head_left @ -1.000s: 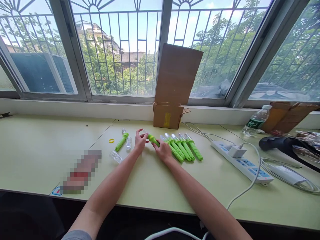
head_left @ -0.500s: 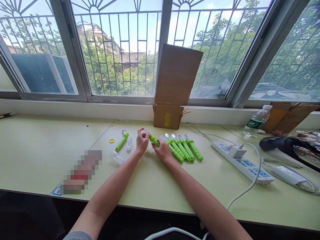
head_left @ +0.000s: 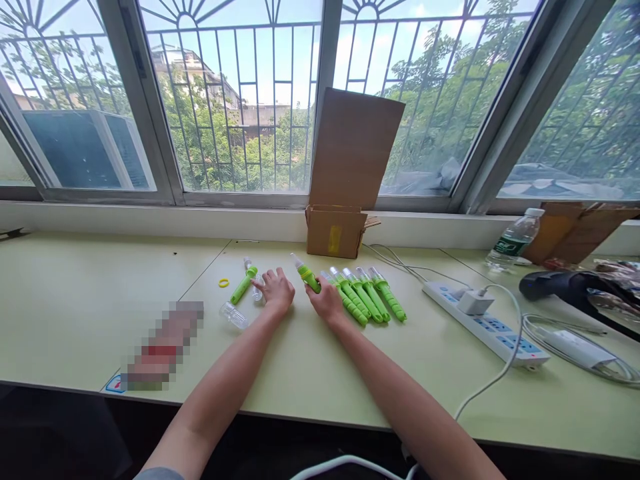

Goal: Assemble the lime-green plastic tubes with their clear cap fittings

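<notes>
My right hand (head_left: 327, 301) is closed around a green stick with a clear tip (head_left: 306, 274), tip pointing up and away. My left hand (head_left: 275, 291) lies on the pale green table (head_left: 100, 293) with fingers reaching to a small clear cap (head_left: 257, 288). Left of it lie another green stick (head_left: 243, 283), a larger clear cap (head_left: 233, 313) and a yellow ring (head_left: 223, 282). A row of several finished green sticks (head_left: 367, 297) lies just right of my right hand.
An open cardboard box (head_left: 334, 230) stands at the window sill behind the sticks. A white power strip (head_left: 487, 325) with cables runs at the right, near a water bottle (head_left: 513, 241) and a black device (head_left: 565, 288). A blurred patch (head_left: 163, 343) lies at the left front.
My left hand left the tip of the held stick and dropped leftward to the table by the small clear cap. My right hand kept its grip on the stick.
</notes>
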`<move>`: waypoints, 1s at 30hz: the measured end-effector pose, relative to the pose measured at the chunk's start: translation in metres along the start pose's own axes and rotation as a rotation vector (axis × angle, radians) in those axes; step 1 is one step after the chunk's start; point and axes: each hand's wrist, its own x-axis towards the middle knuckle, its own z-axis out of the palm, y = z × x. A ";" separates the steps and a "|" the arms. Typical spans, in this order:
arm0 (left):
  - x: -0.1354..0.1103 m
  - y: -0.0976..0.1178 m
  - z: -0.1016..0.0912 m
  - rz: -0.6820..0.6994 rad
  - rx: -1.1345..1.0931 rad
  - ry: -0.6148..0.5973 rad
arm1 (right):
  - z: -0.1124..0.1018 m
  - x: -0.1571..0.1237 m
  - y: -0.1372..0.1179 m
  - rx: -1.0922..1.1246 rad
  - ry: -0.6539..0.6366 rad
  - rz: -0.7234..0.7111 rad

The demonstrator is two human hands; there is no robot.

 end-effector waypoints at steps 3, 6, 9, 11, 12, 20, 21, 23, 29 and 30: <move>-0.002 0.001 0.002 0.049 0.043 -0.036 | 0.001 0.000 0.000 0.000 0.005 -0.009; -0.003 0.002 0.003 0.122 0.032 -0.066 | 0.001 0.000 0.001 -0.001 0.004 -0.014; -0.002 0.002 0.006 0.192 -0.009 -0.131 | 0.002 0.001 0.001 0.001 -0.002 -0.014; -0.002 0.002 0.009 0.241 -0.045 -0.163 | 0.002 0.001 0.001 0.004 0.001 -0.015; -0.002 0.002 0.010 0.268 -0.062 -0.173 | 0.002 0.001 0.002 0.006 0.001 -0.015; -0.009 0.009 0.012 0.226 -0.082 -0.182 | 0.003 0.002 0.003 0.046 0.014 -0.005; -0.009 0.009 0.011 0.214 -0.071 -0.187 | 0.004 0.002 0.003 0.051 0.015 -0.002; -0.008 0.009 0.010 0.200 -0.047 -0.197 | 0.004 0.003 0.003 0.059 0.018 0.003; -0.002 0.005 0.011 0.190 -0.093 -0.176 | 0.005 0.004 0.004 0.068 0.023 0.010; -0.002 0.004 0.011 0.173 -0.116 -0.160 | 0.004 0.004 0.004 0.068 0.022 0.010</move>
